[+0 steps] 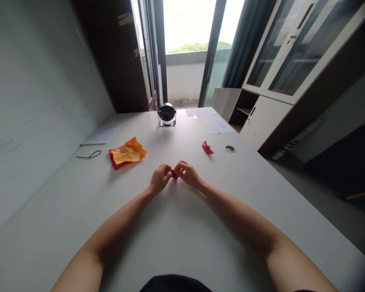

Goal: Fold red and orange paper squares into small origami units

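A small folded piece of red paper (174, 174) is pinched between my two hands, just above the white table. My left hand (161, 177) grips its left side with closed fingers. On the other side, my right hand (187, 173) pinches the paper's right edge, and much of the paper is hidden behind the fingers. Farther off to the right lies a red folded paper boat (207, 148). To the left, creased orange and yellow paper (129, 152) rests on top of red paper (117, 165).
A round silver and black fan-like device (167, 114) stands at the table's far end. White sheets (215, 122) lie at the back right, another paper sheet (100, 134) at the left. A black cord (93, 155) and a cable hole (230, 149) are on the table (176, 235).
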The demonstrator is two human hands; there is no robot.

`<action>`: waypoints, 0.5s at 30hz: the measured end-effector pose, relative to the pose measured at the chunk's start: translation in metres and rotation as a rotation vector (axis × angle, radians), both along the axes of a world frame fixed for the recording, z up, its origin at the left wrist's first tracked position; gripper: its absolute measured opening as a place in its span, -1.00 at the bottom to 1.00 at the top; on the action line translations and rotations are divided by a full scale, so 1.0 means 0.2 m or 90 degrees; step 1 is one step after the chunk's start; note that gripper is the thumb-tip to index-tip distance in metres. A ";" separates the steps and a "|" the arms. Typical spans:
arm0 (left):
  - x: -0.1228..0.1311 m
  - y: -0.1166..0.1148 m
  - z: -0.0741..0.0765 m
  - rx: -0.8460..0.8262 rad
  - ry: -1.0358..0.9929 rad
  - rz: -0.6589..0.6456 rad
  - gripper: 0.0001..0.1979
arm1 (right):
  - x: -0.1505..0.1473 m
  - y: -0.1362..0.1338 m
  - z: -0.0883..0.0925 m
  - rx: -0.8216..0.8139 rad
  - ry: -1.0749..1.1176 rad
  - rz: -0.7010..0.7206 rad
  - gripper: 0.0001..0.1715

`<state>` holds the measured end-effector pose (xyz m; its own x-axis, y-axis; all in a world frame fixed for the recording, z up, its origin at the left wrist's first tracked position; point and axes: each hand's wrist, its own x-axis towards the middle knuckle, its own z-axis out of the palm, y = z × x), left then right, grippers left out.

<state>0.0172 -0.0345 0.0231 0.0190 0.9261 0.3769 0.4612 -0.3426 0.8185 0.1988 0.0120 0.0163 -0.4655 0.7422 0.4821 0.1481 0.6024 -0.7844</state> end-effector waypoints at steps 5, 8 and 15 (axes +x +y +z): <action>-0.01 0.02 -0.03 -0.007 0.069 0.022 -0.93 | 0.00 0.02 -0.02 0.004 0.015 -0.001 -0.84; -0.02 0.03 -0.06 -0.001 0.051 0.041 -0.92 | -0.01 0.03 -0.05 -0.006 0.021 -0.031 -0.87; -0.05 0.07 -0.11 -0.009 -0.088 0.081 -0.91 | -0.01 0.05 -0.07 -0.029 0.015 -0.072 -0.93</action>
